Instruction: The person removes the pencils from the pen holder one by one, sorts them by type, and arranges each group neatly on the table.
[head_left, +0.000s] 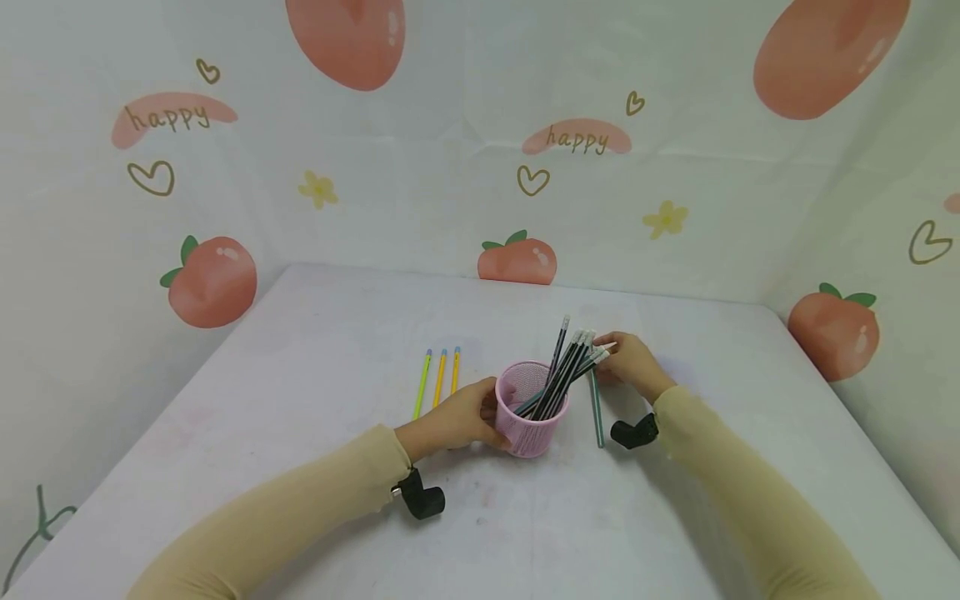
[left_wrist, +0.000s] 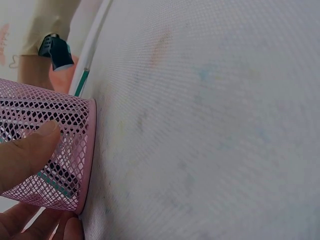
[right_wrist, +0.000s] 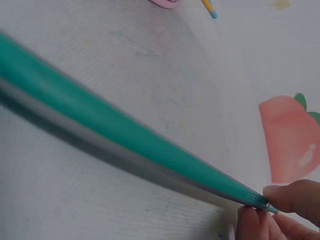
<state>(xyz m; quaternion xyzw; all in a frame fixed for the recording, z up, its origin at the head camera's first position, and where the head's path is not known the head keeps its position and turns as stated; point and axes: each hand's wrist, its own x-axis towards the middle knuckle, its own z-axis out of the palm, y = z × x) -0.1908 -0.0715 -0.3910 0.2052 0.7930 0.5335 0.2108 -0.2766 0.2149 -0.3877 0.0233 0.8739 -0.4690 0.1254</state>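
A pink mesh pen cup (head_left: 531, 437) stands on the table, filled with dark and teal pencils (head_left: 562, 379) that lean to the right. My left hand (head_left: 459, 415) grips its left side, the thumb (left_wrist: 27, 155) across the mesh in the left wrist view. Right of the cup, my right hand (head_left: 632, 365) pinches one end of a green pencil (right_wrist: 125, 132) between thumb and fingers. That pencil slants toward the front of the table in the head view. Leaning pencil tops partly hide the right fingertips there.
Left of the cup lie a lime-green pencil (head_left: 422, 383) and two yellow pencils (head_left: 440, 379), their near ends hidden behind my left hand and forearm. White cloth printed with peaches hangs behind the white table (head_left: 345, 333) and at its sides.
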